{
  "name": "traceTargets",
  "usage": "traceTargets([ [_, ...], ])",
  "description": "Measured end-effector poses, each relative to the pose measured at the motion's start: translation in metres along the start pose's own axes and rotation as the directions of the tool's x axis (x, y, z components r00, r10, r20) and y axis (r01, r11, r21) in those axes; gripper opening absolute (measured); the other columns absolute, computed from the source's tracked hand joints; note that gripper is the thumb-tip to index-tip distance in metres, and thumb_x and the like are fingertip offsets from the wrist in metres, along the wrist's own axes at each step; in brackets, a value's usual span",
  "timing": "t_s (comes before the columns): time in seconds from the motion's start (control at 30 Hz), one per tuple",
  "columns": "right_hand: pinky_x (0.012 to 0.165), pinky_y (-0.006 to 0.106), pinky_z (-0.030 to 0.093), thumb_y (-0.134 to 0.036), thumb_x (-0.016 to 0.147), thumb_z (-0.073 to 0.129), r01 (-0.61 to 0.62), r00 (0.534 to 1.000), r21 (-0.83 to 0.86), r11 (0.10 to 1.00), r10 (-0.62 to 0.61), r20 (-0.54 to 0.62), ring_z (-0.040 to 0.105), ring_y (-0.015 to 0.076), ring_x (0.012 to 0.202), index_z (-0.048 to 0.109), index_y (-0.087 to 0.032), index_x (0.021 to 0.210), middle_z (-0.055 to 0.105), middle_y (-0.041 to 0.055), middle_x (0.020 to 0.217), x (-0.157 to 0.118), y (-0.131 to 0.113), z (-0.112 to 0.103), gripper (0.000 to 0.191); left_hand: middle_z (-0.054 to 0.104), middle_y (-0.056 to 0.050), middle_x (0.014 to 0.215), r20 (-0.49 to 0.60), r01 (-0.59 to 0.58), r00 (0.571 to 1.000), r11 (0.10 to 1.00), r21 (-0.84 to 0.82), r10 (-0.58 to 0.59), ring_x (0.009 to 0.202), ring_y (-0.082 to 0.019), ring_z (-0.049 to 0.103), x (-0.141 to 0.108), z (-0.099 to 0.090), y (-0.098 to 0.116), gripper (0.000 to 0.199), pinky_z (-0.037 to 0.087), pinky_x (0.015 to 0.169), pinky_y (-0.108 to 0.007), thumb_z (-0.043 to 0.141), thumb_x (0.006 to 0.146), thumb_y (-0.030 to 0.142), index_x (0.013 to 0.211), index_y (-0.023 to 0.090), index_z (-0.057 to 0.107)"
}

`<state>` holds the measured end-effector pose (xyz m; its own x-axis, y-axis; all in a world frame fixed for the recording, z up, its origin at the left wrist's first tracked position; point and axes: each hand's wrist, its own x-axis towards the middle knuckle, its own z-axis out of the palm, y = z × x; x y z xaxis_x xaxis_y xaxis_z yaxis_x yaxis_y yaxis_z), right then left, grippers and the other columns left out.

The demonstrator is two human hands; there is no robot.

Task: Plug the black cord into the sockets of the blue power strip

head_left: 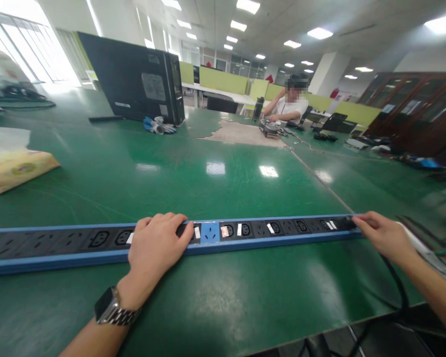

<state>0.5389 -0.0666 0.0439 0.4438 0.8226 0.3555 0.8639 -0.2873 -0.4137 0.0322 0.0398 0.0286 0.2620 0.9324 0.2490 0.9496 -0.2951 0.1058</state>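
A long blue power strip [290,227] with black sockets and one blue socket lies across the green table [223,292]. My left hand [158,243], with a watch on its wrist, wraps over the strip just left of the blue socket. At the strip's right end my right hand [382,235] pinches a black plug [349,222], which is partly hidden by the fingers. A black cable [397,282] hangs below that hand toward the table's front edge.
A tissue pack [20,166] is at the left. Farther back stand a black computer case [134,79] and blue-grey gloves [159,126]. A person [290,104] sits across the table near a small device [271,130]. More cables [22,94] lie at the far left.
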Motion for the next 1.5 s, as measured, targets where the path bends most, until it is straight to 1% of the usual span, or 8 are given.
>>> traceTargets([
  [0.13, 0.062, 0.034, 0.044, -0.039, 0.073, 0.064, -0.105, 0.994, -0.064, 0.992, 0.105, -0.005, 0.063, 0.0250, 0.066, 0.069, -0.024, 0.087, 0.069, 0.0073, 0.071, 0.002, 0.004, -0.008, 0.021, 0.072, -0.007, 0.093, -0.005, 0.005, 1.000, 1.000, 0.012, -0.005, 0.093, -0.028, 0.063, 0.001, 0.001, 0.000, 0.043, 0.039, 0.085, -0.044, 0.034, 0.090, 0.045, 0.093, 0.023, 0.071],
  [0.27, 0.052, 0.032, 0.041, -0.041, 0.079, 0.056, -0.224, 0.912, 0.012, 0.975, 0.213, -0.349, 0.057, 0.0194, 0.055, 0.067, -0.019, 0.109, 0.066, 0.0101, 0.073, 0.006, -0.020, -0.025, 0.039, 0.072, -0.007, 0.093, 0.011, 0.022, 1.000, 0.999, 0.025, -0.023, 0.093, -0.028, 0.062, 0.002, 0.001, 0.001, 0.043, 0.039, 0.085, -0.044, 0.035, 0.090, 0.045, 0.092, 0.023, 0.071],
  [0.43, 0.054, 0.029, 0.040, -0.049, 0.081, 0.053, 0.028, 0.971, 0.020, 0.999, -0.032, 0.236, 0.057, 0.0178, 0.053, 0.069, -0.021, 0.096, 0.065, 0.0044, 0.063, -0.011, -0.076, 0.009, 0.036, 0.072, -0.007, 0.094, 0.025, 0.024, 0.999, 0.999, 0.034, -0.025, 0.094, -0.028, 0.062, 0.003, 0.001, 0.000, 0.044, 0.039, 0.085, -0.044, 0.034, 0.090, 0.047, 0.093, 0.023, 0.071],
  [0.63, 0.053, 0.029, 0.035, -0.045, 0.081, 0.049, 0.224, 0.972, -0.332, 0.916, -0.188, 0.138, 0.056, 0.0197, 0.053, 0.067, -0.023, 0.087, 0.063, 0.0033, 0.060, -0.019, -0.087, 0.032, 0.030, 0.072, -0.007, 0.095, 0.006, 0.006, 1.000, 1.000, 0.030, -0.006, 0.093, -0.027, 0.063, 0.001, 0.001, -0.001, 0.045, 0.039, 0.086, -0.043, 0.032, 0.091, 0.047, 0.095, 0.023, 0.071],
  [1.03, 0.051, 0.028, 0.035, -0.044, 0.081, 0.049, 0.234, 0.916, -0.122, 0.964, -0.177, 0.360, 0.051, 0.0168, 0.047, 0.066, -0.020, 0.086, 0.055, -0.0020, 0.048, -0.007, -0.093, 0.028, 0.030, 0.072, -0.007, 0.093, -0.033, -0.012, 0.999, 1.000, -0.021, 0.011, 0.093, -0.028, 0.062, -0.002, 0.003, -0.003, 0.042, 0.038, 0.085, -0.045, 0.035, 0.091, 0.044, 0.092, 0.023, 0.071],
  [1.2, 0.046, 0.026, 0.034, -0.046, 0.083, 0.048, 0.037, 0.997, 0.100, 0.994, -0.030, -0.074, 0.049, 0.0142, 0.044, 0.066, -0.017, 0.096, 0.057, -0.0014, 0.051, -0.020, -0.152, 0.024, 0.037, 0.072, -0.008, 0.091, -0.043, -0.016, 0.999, 1.000, 0.003, 0.016, 0.091, -0.027, 0.062, -0.002, 0.005, -0.002, 0.042, 0.037, 0.084, -0.043, 0.034, 0.092, 0.043, 0.090, 0.023, 0.071],
  [1.37, 0.050, 0.025, 0.034, -0.041, 0.084, 0.049, 0.173, 0.909, 0.155, 0.973, -0.218, 0.354, 0.051, 0.0138, 0.050, 0.065, -0.019, 0.084, 0.058, -0.0013, 0.055, -0.048, -0.217, 0.062, 0.028, 0.072, -0.007, 0.091, -0.069, -0.021, 0.997, 1.000, 0.016, 0.022, 0.091, -0.027, 0.062, -0.004, 0.006, -0.003, 0.043, 0.036, 0.083, -0.043, 0.034, 0.092, 0.044, 0.090, 0.023, 0.070],
  [1.5, 0.053, 0.026, 0.034, -0.040, 0.084, 0.046, 0.146, 0.906, 0.112, 0.983, -0.178, 0.383, 0.052, 0.0146, 0.053, 0.063, -0.019, 0.084, 0.057, -0.0011, 0.055, -0.047, -0.221, 0.075, 0.027, 0.071, -0.006, 0.088, -0.080, -0.024, 0.996, 1.000, -0.008, 0.024, 0.089, -0.027, 0.062, -0.003, 0.008, -0.004, 0.040, 0.036, 0.082, -0.043, 0.036, 0.092, 0.043, 0.088, 0.023, 0.070],
])
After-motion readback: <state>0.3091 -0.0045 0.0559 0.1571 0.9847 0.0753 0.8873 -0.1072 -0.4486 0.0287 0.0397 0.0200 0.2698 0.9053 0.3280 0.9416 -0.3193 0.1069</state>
